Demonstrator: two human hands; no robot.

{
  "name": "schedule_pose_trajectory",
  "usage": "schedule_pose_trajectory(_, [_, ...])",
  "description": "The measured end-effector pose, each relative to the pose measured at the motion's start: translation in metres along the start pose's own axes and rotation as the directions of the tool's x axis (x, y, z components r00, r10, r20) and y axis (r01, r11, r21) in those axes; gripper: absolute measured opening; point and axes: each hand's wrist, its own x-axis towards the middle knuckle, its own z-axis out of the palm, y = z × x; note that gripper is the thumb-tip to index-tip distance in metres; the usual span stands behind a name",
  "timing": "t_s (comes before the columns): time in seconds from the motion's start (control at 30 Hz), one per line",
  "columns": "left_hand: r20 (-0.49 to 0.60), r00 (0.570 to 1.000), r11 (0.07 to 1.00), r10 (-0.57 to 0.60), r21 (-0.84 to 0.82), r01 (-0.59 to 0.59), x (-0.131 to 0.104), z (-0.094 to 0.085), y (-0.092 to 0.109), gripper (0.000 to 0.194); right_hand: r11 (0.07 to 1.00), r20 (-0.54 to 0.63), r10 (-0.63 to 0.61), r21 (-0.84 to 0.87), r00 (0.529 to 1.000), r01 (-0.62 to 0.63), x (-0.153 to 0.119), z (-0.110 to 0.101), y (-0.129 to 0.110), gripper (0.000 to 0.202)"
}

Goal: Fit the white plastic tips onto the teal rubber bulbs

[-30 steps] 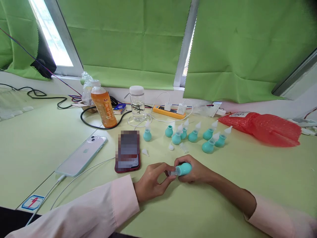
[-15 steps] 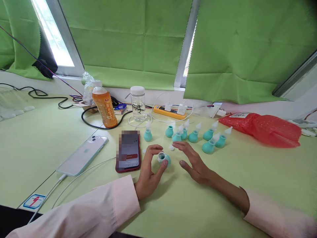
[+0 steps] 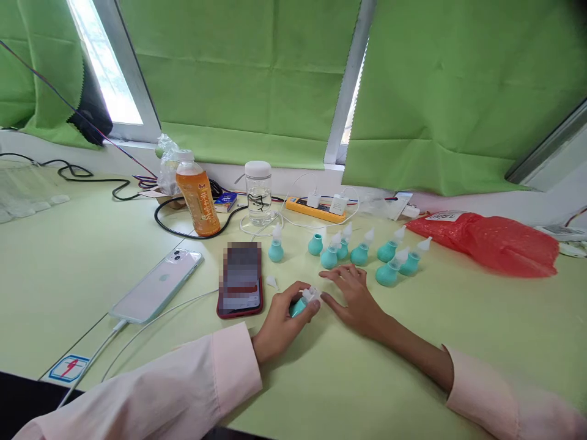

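Observation:
My left hand [image 3: 288, 318] is closed around a teal bulb of a nasal aspirator [image 3: 298, 307], which is tilted with its neck to the right. A clear white plastic piece [image 3: 311, 294] sits at the bulb's neck; I cannot tell how firmly it is seated. My right hand [image 3: 355, 299] is just to the right, fingers curved and apart, its thumb tip at or touching the white piece. A loose white cone-shaped tip [image 3: 272, 282] lies on the table beyond my left hand.
Several teal aspirators with white tips [image 3: 360, 253] stand behind my right hand, beside a tipless bulb [image 3: 315, 244]. A red-cased phone [image 3: 241, 299], a pale phone [image 3: 158, 284], an orange drink bottle [image 3: 199, 205], a clear water bottle [image 3: 259, 198], a power strip [image 3: 312, 211] and a red bag [image 3: 486, 244] surround them.
The bulb in my left hand has tipped to the right. The small white piece that lay near my right fingers is gone from the table, and a white piece now shows at the bulb's neck.

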Motion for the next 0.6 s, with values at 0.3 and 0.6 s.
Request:
schedule_pose_trajectory(0.3, [0.031, 1.0, 1.0, -0.002, -0.007, 0.002, 0.001, 0.0, 0.005, 0.022, 0.512, 0.177, 0.275, 0.805, 0.945, -0.299, -0.001, -0.014, -0.024, 0.017])
schedule_pose_trajectory(0.6, [-0.039, 0.999, 0.999, 0.027, 0.027, -0.026, 0.002, 0.0, 0.001, 0.026, 0.857, 0.029, 0.158, 0.492, 0.987, -0.152, 0.001, -0.026, -0.02, 0.018])
